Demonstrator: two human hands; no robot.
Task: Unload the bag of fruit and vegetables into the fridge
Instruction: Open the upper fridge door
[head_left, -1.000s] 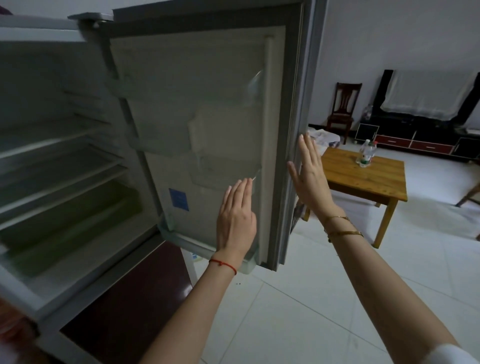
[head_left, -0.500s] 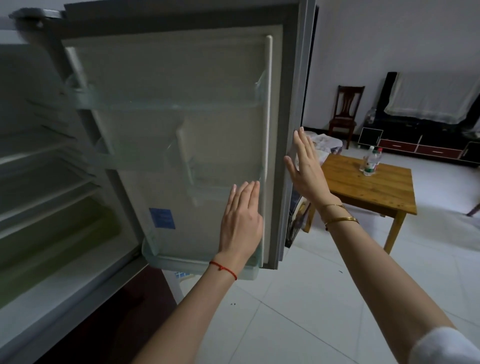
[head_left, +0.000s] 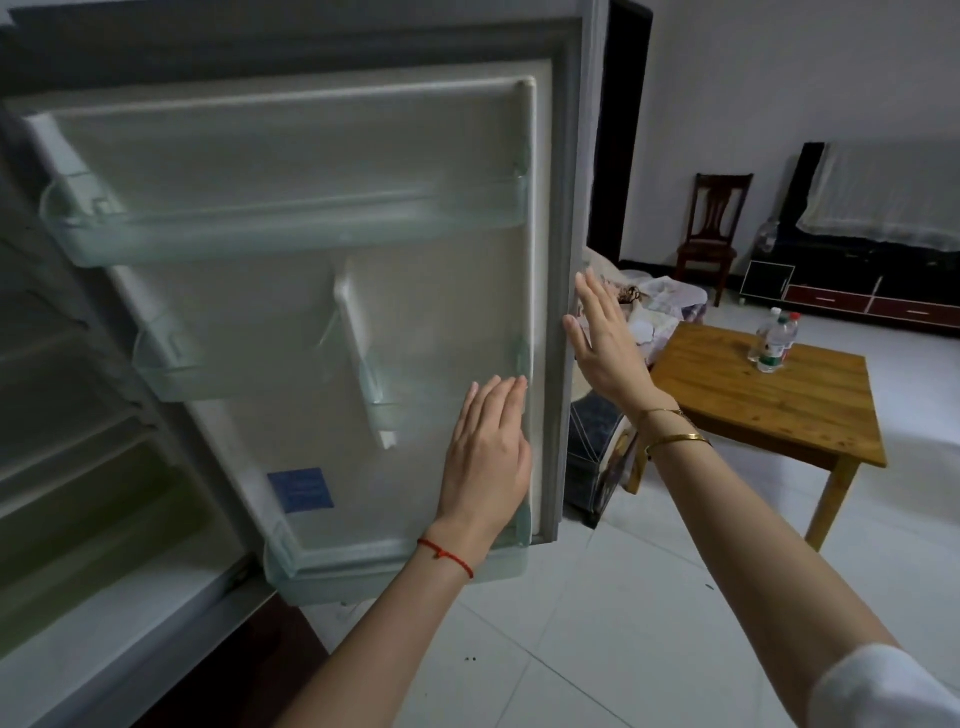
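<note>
A fridge door (head_left: 311, 322) stands swung open, its clear door shelves bare. The left hand (head_left: 485, 457), fingers straight and together, lies flat against the door's inner face near its free edge. The right hand (head_left: 605, 343), also flat and grasping nothing, is at the door's outer edge; whether it touches is hard to tell. The fridge interior (head_left: 78, 493) is cut off at left. Behind the door, on a wooden table (head_left: 769, 410), a pale heap, possibly the bag (head_left: 660, 306), is partly hidden.

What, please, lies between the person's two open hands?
In the head view, the fridge door's grey outer edge lies between left hand and right hand.
</note>
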